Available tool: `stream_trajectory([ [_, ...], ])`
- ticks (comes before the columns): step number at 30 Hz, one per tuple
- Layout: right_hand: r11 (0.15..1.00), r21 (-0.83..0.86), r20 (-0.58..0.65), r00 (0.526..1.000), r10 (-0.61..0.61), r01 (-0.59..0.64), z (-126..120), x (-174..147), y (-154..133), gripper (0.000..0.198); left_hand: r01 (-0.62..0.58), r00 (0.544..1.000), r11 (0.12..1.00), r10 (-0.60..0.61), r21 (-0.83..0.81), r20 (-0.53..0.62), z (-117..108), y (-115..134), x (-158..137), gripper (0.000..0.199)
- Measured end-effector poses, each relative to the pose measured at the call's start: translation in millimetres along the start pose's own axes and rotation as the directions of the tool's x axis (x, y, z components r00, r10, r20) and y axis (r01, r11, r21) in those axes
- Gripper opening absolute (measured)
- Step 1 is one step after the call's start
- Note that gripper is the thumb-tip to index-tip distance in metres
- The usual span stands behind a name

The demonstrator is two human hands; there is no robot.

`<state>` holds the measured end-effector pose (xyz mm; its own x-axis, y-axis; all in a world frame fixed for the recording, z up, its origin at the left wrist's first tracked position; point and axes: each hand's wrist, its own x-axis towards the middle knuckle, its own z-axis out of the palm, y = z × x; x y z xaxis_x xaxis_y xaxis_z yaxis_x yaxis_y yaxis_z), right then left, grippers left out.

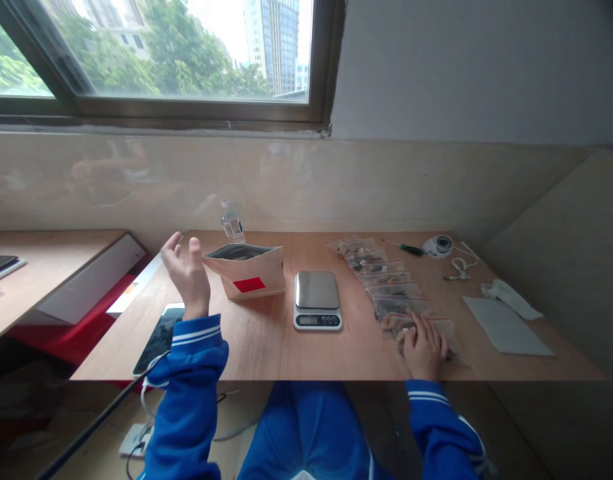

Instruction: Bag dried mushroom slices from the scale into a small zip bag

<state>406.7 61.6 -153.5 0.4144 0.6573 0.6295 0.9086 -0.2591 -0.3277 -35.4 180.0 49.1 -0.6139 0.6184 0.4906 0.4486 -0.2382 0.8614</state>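
My left hand (188, 275) is raised in the air at the left side of a brown stand-up pouch (220, 272), fingers apart, holding nothing. The pouch stands upright with its top open and a red label on its front; what lies inside is hidden. My right hand (424, 343) lies on the nearest small clear plastic bag (451, 330), its fingers spread over it. A row of several similar clear bags (391, 290) with small dark contents overlaps away from it. Between my hands sits a kitchen scale (317, 300) with a bare steel plate.
Behind the pouch stands a water bottle (232, 221). A phone (159, 339) lies under my left forearm. At the right are a green screwdriver (411, 249), a white dome camera (439, 246), a white cable (460, 268) and a white sheet (507, 325). A dark cable (101, 420) crosses bottom left.
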Motion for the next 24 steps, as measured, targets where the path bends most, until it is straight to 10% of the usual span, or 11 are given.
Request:
stream_trajectory([
  [5, 1.0, -0.005, -0.017, 1.0, -0.019, 0.019, 1, -1, 2, 0.043, 0.087, 0.956, 0.991, -0.112, 0.103, 0.271, 11, 6, 5, 0.036],
  [13, 0.997, -0.034, -0.062, 0.996, -0.069, 0.067, 4, -2, 7, 0.042, -0.138, 0.841, 0.971, 0.01, 0.197, 0.541, -41, 13, -65, 0.038],
  [24, 0.996, -0.012, -0.099, 0.992, -0.084, 0.083, 6, -2, 10, 0.039, -0.076, 0.93, 0.934, -0.06, 0.349, 0.362, -33, 26, -69, 0.028],
])
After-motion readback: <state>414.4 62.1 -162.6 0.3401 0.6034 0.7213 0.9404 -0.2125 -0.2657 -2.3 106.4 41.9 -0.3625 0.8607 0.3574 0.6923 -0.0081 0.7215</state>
